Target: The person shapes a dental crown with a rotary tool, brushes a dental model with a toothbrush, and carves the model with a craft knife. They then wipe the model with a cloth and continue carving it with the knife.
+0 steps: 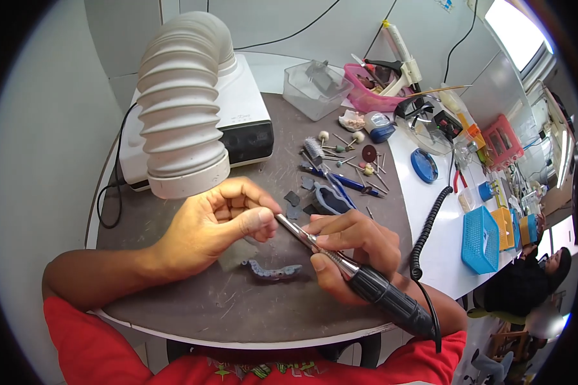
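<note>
My right hand [356, 250] is wrapped round a rotary handpiece [382, 292] with a black grip and a silver nose that points up and left. At the tip of that nose, my left hand [221, 221] has its thumb and forefinger nearly together; anything between them is too small to make out. Below the hands a bluish, curved dental piece [273, 270] lies on the brown mat [237, 301]. Small dark sheet pieces [291, 198] and a blue-rimmed, clear-handled brush [331, 192] are just beyond my fingers.
A white ribbed hose [180, 102] arches over a white machine [250, 102] at the left. Several burs [350, 160], a clear tub [315, 90] and a pink basket [369, 96] stand farther back. A coiled cord [424, 234] and blue basket [480, 240] are right. A person [526, 282] sits beyond.
</note>
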Available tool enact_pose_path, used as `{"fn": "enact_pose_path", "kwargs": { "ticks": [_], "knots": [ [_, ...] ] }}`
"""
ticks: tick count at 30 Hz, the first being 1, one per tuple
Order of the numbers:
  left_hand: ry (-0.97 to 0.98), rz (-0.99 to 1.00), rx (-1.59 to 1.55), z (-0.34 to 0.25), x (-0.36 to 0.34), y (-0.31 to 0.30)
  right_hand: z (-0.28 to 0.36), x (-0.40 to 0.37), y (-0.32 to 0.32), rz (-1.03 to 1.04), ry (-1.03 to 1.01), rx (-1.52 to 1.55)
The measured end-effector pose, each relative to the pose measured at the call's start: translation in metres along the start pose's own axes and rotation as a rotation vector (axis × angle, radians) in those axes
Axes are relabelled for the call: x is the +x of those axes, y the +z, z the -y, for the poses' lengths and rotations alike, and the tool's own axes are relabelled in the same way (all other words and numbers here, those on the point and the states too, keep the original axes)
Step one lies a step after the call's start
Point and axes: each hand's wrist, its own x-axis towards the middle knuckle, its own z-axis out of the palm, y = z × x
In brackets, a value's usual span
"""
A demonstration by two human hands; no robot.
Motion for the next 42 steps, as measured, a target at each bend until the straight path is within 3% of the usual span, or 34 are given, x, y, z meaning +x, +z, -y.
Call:
{"fn": "enact_pose_path", "kwargs": {
  "ticks": [10, 16, 30, 35, 42],
  "knots": [
    [0.086, -0.035, 0.018, 0.0, 0.0, 0.001, 0.001, -0.01, -0.002, -0.074, 0.255, 0.128],
    [0.133, -0.009, 0.013, 0.006, 0.002, 0.0, 0.004, -0.011, -0.001, -0.052, 0.282, 0.101],
    [0.256, 0.028, 0.038, 0.018, 0.001, 0.0, 0.008, -0.011, 0.001, 0.018, 0.285, 0.091],
    [0.255, 0.03, 0.074, 0.017, 0.001, 0.002, 0.003, -0.012, -0.002, 0.054, 0.19, 0.11],
    [0.108, 0.038, 0.004, 0.015, -0.009, 0.013, 0.002, -0.014, -0.005, 0.07, 0.121, 0.098]
  ]
}}
